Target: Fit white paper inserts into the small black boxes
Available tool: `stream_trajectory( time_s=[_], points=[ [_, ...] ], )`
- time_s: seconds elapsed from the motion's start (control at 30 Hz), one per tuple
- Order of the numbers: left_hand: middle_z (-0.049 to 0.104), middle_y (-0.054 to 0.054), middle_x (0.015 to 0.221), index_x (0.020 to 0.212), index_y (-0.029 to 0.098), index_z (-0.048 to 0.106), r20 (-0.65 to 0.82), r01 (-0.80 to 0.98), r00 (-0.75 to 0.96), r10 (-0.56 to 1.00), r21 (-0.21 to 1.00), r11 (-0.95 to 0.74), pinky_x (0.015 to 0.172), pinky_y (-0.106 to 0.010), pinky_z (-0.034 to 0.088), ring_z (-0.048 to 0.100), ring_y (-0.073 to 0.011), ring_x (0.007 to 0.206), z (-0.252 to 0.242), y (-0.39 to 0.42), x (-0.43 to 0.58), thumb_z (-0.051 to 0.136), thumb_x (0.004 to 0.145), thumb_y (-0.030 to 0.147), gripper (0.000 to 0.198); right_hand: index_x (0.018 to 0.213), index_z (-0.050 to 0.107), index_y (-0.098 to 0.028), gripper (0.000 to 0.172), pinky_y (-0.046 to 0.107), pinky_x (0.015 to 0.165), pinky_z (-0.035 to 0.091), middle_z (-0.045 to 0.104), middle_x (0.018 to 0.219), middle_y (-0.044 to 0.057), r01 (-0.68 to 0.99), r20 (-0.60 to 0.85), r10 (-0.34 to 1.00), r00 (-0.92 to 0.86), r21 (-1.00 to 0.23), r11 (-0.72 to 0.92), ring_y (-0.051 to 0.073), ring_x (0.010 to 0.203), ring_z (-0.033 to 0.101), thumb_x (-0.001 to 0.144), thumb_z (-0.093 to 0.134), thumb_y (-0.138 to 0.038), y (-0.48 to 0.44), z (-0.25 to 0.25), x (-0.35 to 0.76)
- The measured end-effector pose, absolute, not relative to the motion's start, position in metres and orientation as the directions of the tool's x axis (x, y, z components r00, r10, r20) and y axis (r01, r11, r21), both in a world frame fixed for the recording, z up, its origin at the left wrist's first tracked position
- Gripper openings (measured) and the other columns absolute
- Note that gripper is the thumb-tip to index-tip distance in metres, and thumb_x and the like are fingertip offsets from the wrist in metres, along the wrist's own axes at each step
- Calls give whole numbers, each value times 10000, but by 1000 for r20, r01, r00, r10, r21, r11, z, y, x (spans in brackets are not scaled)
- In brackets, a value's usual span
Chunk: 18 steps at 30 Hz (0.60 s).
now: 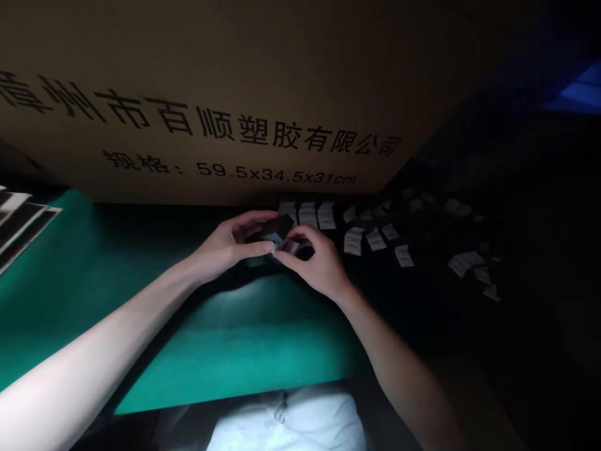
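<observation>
Head view: both hands held a small dark block close together above a green mat.

The left hand [230, 243] curled narrowly around the small dark block [275, 228], while the right hand [314, 264] pinched a white paper slip [287, 247] against its near end. Hazard: a loosened pinch could have released the light slip among the loose white slips [375, 239] just beside the hands, making it hard to tell apart; the dim light there added to this risk. Container: a cardboard carton [201, 128], printed with Chinese lettering and dimensions, stood beyond the hands, its contents hidden. A stack of dark sheets [23, 225] lay at the mat's far left.
</observation>
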<state>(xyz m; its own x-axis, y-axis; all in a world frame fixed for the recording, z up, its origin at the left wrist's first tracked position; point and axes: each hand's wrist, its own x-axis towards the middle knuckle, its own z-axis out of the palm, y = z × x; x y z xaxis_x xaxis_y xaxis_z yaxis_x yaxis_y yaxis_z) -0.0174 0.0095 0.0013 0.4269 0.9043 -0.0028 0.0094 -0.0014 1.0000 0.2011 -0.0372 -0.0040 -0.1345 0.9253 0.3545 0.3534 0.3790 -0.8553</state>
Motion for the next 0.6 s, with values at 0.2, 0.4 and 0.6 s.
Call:
stream_trajectory(
  time_s=[0.2, 0.4, 0.6],
  points=[
    [751, -101, 1390, 1307, 294, 781, 25, -12, 450, 893, 1000, -22, 1175, -467, 491, 642, -355, 1362, -1, 9, -16, 956, 733, 337, 602, 948, 676, -242, 112, 337, 832, 596, 746, 959, 12, 381, 360, 929, -84, -850, 364, 191, 886, 710, 866, 750, -261, -36, -2, 201],
    [734, -114, 1423, 1323, 284, 773, 22, -18, 460, 888, 1000, -16, 1180, -482, 493, 624, -369, 1389, -1, 9, -17, 950, 744, 349, 609, 949, 706, -228, 131, 307, 805, 581, 744, 957, 13, 388, 387, 909, -154, -822, 416, 179, 886, 709, 881, 805, -279, -37, -1, 202],
    [743, -111, 1411, 1325, 276, 769, 13, 16, 447, 894, 1000, -22, 1183, -500, 499, 618, -381, 1399, 1, 9, -16, 954, 733, 374, 628, 952, 718, -209, 156, 319, 807, 576, 744, 922, 28, 489, 504, 843, -189, -695, 526, 195, 900, 700, 875, 846, -255, -36, -6, 202]
  ],
)
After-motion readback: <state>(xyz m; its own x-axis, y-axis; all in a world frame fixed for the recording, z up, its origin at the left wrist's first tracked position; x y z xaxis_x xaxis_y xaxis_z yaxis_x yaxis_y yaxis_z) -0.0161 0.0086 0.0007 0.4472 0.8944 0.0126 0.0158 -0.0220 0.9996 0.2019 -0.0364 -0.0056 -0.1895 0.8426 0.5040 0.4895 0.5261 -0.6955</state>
